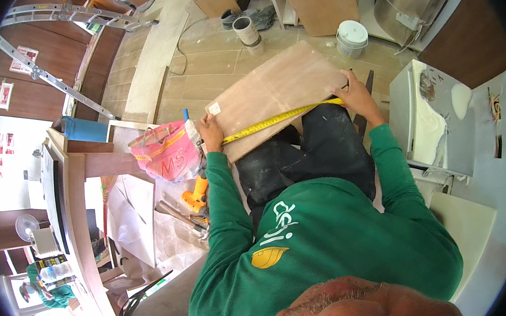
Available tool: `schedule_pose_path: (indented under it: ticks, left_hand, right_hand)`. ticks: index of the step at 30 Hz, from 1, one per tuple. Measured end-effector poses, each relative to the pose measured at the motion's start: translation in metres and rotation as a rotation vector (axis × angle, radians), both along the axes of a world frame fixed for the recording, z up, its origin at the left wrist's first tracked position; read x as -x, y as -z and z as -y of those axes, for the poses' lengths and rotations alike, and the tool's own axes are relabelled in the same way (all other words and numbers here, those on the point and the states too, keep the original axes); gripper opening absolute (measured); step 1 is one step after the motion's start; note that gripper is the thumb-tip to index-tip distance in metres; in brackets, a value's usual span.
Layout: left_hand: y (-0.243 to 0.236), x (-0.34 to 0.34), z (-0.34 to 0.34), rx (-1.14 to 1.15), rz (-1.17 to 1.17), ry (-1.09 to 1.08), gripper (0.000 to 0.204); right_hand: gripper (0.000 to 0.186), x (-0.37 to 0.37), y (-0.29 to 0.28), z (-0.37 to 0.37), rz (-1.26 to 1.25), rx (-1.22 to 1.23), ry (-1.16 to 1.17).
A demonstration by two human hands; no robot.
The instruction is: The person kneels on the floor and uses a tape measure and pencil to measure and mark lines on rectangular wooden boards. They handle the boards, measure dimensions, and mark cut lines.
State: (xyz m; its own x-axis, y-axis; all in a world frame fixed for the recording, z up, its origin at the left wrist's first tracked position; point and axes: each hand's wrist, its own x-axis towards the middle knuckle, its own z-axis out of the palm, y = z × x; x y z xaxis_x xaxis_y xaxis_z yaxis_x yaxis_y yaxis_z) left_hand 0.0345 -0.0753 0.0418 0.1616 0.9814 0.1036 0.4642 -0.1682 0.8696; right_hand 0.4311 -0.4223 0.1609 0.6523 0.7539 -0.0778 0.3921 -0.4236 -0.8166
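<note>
A flat wooden board [271, 90] rests slanted across my lap. The yellow blade of a tape measure [274, 120] stretches along the board's near side, between my two hands. My left hand [210, 133] closes round the board's left edge, where one end of the blade lies. At the board's right end, my right hand [358, 97] is closed on the other end of the blade, its fingers by the board's corner. The tape measure's case cannot be made out. A small white label [214, 108] sits on the board's left corner.
Left of me lie a pink bag [171, 153], an orange power tool [196, 194] and a hammer [180, 215]. A ladder [56, 79] stands far left. Ahead are a white lidded bucket [352, 38] and a stained pail [247, 33]. A white cabinet [433, 121] stands right.
</note>
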Motion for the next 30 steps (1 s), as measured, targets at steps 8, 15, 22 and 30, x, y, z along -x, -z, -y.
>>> schedule_pose_path:
  ticks: [8,15,22,30]
  left_hand:
    - [-0.061,-0.012,0.059,0.038,0.454,0.197,0.042]
    - [-0.088,-0.043,0.075,-0.283,0.329,0.079,0.041]
    - [-0.114,-0.062,0.084,-0.335,0.464,0.133,0.044]
    - [-0.132,-0.037,0.085,0.094,0.624,0.324,0.048]
  right_hand:
    - [0.036,-0.059,-0.035,0.091,-0.485,0.241,-0.349]
    - [0.054,-0.064,-0.006,0.148,-0.94,-0.406,0.281]
    - [0.058,-0.071,-0.01,0.078,-0.524,-0.264,0.235]
    - [0.036,-0.11,-0.027,0.004,-0.191,0.023,-0.104]
